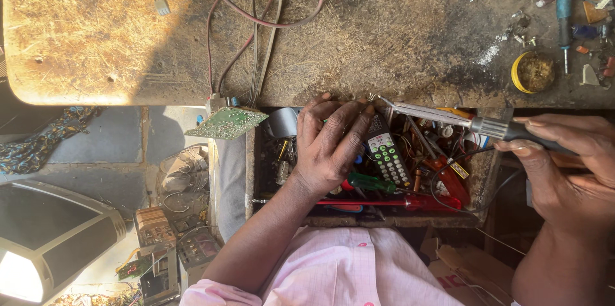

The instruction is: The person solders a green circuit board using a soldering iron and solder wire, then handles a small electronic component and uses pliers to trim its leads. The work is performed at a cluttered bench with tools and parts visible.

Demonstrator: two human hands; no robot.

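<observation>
The right hand (570,159) is closing its fingers around the iron (448,117), a light, stiff tool with a hot tip, best gripped by the handle. The left hand (330,143) is pinching something small, unclear, over the drawer (251,171).

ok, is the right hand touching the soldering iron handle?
Touching. The head view shows the right hand with fingers wrapped around the dark handle of the soldering iron; no gap shows between them.
</observation>
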